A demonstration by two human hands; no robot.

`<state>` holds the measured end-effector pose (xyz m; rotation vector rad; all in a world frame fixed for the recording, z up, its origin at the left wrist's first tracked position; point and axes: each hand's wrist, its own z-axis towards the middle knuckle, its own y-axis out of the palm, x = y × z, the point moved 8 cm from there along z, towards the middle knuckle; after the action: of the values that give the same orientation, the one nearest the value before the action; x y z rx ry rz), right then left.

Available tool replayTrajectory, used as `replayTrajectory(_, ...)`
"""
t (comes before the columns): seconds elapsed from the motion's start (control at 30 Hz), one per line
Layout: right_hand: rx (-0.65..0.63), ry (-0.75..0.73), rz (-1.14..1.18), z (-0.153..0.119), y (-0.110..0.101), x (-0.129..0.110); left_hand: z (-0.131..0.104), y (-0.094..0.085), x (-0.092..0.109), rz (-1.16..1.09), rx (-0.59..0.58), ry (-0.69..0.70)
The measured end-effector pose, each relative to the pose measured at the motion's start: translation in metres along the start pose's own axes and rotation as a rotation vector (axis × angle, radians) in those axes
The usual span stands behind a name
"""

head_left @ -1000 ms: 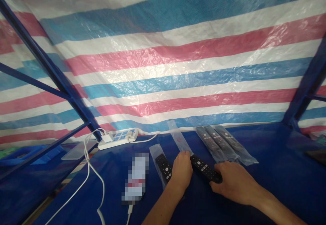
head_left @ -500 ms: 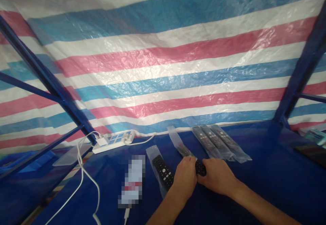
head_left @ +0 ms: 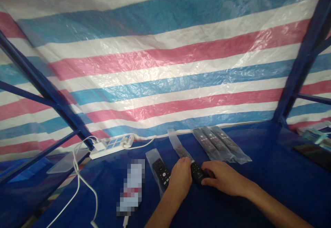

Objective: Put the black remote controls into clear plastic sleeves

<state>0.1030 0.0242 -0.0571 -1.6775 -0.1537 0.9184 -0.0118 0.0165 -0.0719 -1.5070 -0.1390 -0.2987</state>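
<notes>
A black remote control (head_left: 198,173) lies slanted on the blue table, its lower end bare and its upper part inside a clear plastic sleeve (head_left: 172,137). My left hand (head_left: 181,175) is closed over the sleeve's mouth and the remote's middle, which it partly hides. At the bare lower end, my right hand (head_left: 223,178) has thumb and fingers apart, the thumb tip against or very near the remote's edge. Left of my left hand is another black remote (head_left: 160,173) in a clear sleeve, partly covered by my wrist.
Several sleeved remotes (head_left: 213,143) lie side by side toward the back. A white power strip (head_left: 112,145) with cables stands back left. A blurred-out phone-like object (head_left: 131,186) lies at left with a white cable. Blue frame posts and striped sheeting enclose the table (head_left: 258,152).
My right hand has loosened and drawn slightly away, so more of the remote's lower end shows. My left hand has shifted a little left. The whole view has moved slightly.
</notes>
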Motion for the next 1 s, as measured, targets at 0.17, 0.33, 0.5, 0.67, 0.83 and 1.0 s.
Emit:
replayTrajectory(0.17, 0.056, 0.003, -0.025, 0.003, 0.003, -0.001, -0.003, 0.003, 0.002, 0.064, -0.039, -0.001)
replayTrajectory(0.33, 0.127, 0.006, -0.05, 0.004, 0.006, 0.001, -0.006, 0.002, 0.008, 0.12, -0.056, 0.023)
replayTrajectory(0.5, 0.197, 0.015, -0.111, 0.006, 0.009, 0.003, -0.011, 0.005, 0.013, 0.114, -0.081, 0.053)
replayTrajectory(0.67, 0.235, 0.045, -0.156, 0.008, 0.011, 0.005, -0.015, 0.005, 0.018, 0.116, -0.07, 0.074)
replayTrajectory(0.83, 0.237, 0.076, -0.199, 0.011, 0.012, 0.006, -0.015, 0.006, 0.024, 0.092, -0.097, 0.09)
replayTrajectory(1.0, 0.196, 0.143, -0.269, 0.019, 0.015, 0.005, -0.021, 0.004, 0.029, 0.071, -0.101, 0.111)
